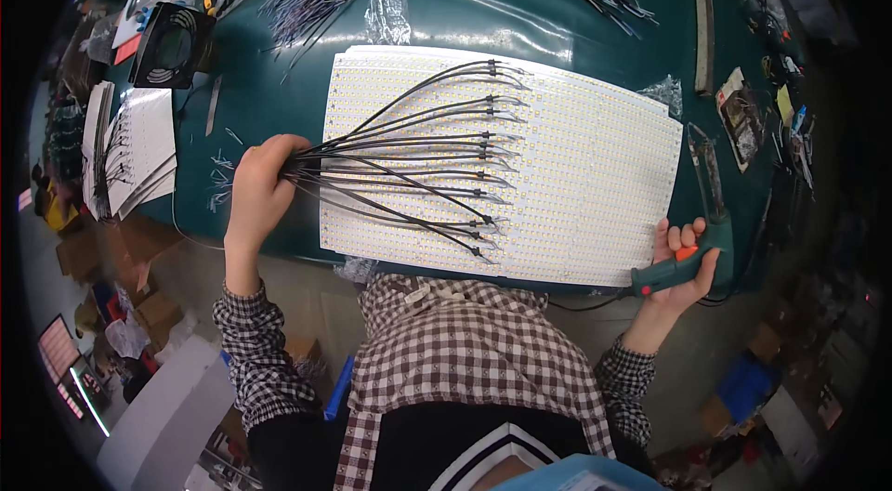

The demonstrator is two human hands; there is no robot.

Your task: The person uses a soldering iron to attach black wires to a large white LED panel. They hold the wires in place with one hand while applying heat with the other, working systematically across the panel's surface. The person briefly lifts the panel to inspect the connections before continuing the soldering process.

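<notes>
The left grip (265, 186) is clenched around black wires (398, 156), apparently so their ends lie fanned over white panels (595, 175), while the right grip (699, 282) encircles a green soldering gun (722, 235).

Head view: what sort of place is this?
Probably an electronics assembly workshop: white circuit boards lie on a green table, the left hand holds black wires over them, and the right hand grips what looks like a soldering gun.

We see a glossy, dark green surface (279, 101) over a greyish floor (692, 352) — brown cardboard boxes (158, 313) at left, a blue container (746, 386) at lower right — and a bright light strip (90, 401) glowing at lower left.
</notes>
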